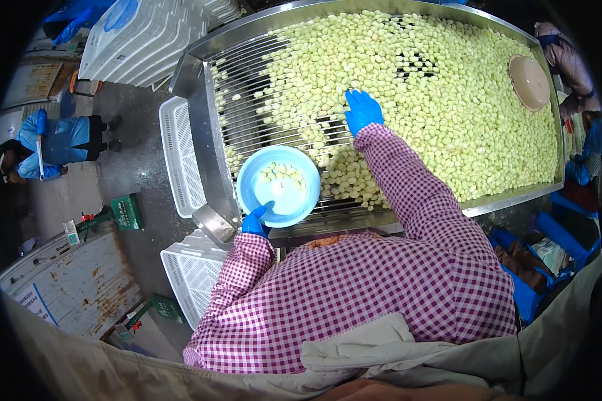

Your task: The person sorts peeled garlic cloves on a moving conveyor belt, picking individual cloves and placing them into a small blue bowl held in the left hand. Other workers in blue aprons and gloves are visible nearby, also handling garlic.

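My left hand [255,222], in a blue glove, grips the near-left rim of a light blue plastic basin [299,212]. Several pale green oval pieces [282,172] lie in the basin, which sits over the left front part of a slatted metal sorting table [247,57]. My right hand [364,111], gloved in blue too, reaches forward with its fingers stretched out over a spread of the same light green, bean-like pieces [468,127]. Nothing shows in its grasp; its palm is hidden. Dark gaps between the slats show around the basin and at the left.
A beige bowl [530,83] rests on the pieces at the far right. White crates stand at the table's left, including a long one [180,157] and a stack [140,40]. A person in blue [60,137] stands at the left; another person's sleeve [565,57] shows at the right.
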{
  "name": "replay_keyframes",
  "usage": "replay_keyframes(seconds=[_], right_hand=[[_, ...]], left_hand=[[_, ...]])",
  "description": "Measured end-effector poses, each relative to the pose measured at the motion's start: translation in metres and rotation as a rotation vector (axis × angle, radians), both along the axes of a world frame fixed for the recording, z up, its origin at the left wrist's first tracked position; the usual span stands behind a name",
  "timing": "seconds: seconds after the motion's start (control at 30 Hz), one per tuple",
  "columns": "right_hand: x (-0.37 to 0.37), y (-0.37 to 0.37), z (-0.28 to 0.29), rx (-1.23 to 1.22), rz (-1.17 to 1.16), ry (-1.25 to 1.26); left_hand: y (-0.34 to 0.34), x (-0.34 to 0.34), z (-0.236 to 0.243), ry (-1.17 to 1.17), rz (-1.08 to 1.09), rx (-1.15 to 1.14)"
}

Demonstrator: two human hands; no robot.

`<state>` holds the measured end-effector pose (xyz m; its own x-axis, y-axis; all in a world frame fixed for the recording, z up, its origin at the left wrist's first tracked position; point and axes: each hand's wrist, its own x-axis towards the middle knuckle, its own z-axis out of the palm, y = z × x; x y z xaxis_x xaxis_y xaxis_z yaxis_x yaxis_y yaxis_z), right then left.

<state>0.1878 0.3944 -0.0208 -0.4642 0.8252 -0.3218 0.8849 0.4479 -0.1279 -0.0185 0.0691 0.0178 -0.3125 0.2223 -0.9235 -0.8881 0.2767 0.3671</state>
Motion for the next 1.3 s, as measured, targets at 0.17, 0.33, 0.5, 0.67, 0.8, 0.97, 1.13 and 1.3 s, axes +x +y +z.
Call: replay_keyframes(seconds=[0.17, 0.33, 0.5, 0.67, 0.8, 0.97, 1.13, 1.3], right_hand=[[-0.016, 0.008, 0.012, -0.06, -0.061, 0.274], [-0.027, 0.042, 0.01, -0.054, 0.127, 0.067], [-0.012, 0.043, 0.005, 0.035, 0.163, 0.064], [-0.024, 0.031, 0.013, -0.059, 0.128, -0.031], [-0.038, 0.043, 0.026, -0.132, 0.09, -0.099], [-0.042, 0.048, 0.038, -0.087, -0.012, 0.009], [-0.051, -0.034, 0.031, -0.073, -0.509, 0.555], [-0.04, -0.121, 0.011, -0.687, -0.136, 0.763]], left_hand=[[-0.004, 0.012, 0.007, 0.008, -0.03, -0.019], [-0.003, 0.052, 0.01, 0.046, -0.016, -0.056], [0.005, 0.069, 0.016, 0.012, -0.015, -0.056], [0.004, 0.056, 0.028, 0.003, -0.007, 0.007], [0.007, 0.049, 0.031, -0.036, -0.014, 0.016], [0.004, 0.037, 0.022, -0.05, 0.013, 0.002], [-0.008, 0.002, 0.002, -0.023, 0.047, 0.048], [0.012, -0.018, -0.022, -0.057, 0.047, 0.08]])
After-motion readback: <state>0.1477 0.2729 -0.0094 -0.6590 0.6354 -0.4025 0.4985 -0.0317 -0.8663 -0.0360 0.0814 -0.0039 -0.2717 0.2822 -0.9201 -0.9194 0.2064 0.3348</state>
